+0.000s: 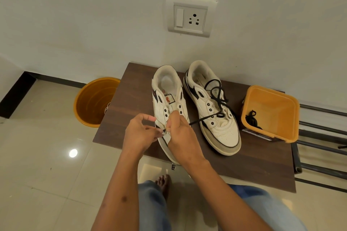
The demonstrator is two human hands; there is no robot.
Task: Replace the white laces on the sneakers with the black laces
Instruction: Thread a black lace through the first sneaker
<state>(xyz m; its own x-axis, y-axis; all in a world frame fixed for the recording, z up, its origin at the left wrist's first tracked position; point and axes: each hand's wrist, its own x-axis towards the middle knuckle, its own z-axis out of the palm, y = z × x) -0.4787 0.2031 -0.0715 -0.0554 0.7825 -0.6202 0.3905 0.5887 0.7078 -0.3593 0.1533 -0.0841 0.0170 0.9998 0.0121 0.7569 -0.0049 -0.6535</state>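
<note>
Two white sneakers stand on a dark wooden table. The left sneaker has no lace in its upper eyelets. A black lace lies loose over the right sneaker and runs across to the left one. My left hand pinches the lace tip at a low eyelet of the left sneaker. My right hand grips the shoe's front and the lace, hiding the toe. Another black lace lies in the orange square tub.
An orange round bucket stands on the tiled floor left of the table, with something white inside. A metal rack lies to the right. The wall with a socket rises behind. My bare foot is under the table edge.
</note>
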